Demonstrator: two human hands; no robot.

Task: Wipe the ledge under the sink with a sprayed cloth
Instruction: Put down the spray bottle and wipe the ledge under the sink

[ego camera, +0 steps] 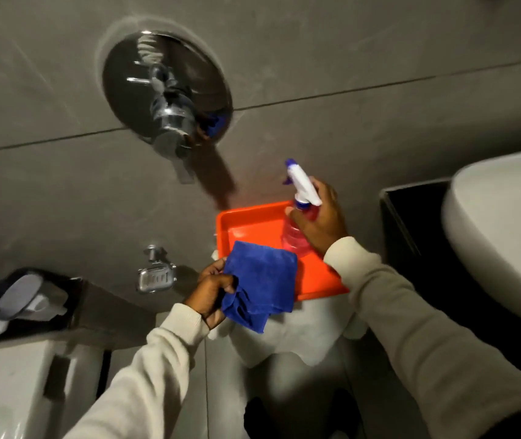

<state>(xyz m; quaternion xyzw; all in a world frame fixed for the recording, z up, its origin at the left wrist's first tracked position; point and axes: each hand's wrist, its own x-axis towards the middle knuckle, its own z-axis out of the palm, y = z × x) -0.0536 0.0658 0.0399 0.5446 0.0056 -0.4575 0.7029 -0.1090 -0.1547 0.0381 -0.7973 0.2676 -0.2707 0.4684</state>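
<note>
My left hand (213,291) grips a folded blue cloth (262,280), which hangs in front of an orange tray (252,224). My right hand (322,217) is wrapped around the neck of a spray bottle (297,231) with a white and blue trigger head and pinkish liquid. The bottle stands in or just above the tray; I cannot tell which. Its nozzle points up and to the left, away from the cloth. At the right sits a white sink (490,236) on a dark counter (401,223). The ledge below it is hidden.
A chrome mixer valve (170,93) with a lever juts from the grey tiled wall. Below it hangs a chrome soap dish (155,278). A white toilet cistern (12,375) and a handheld sprayer (28,299) are at the left. The tray rests on a white stool (287,340).
</note>
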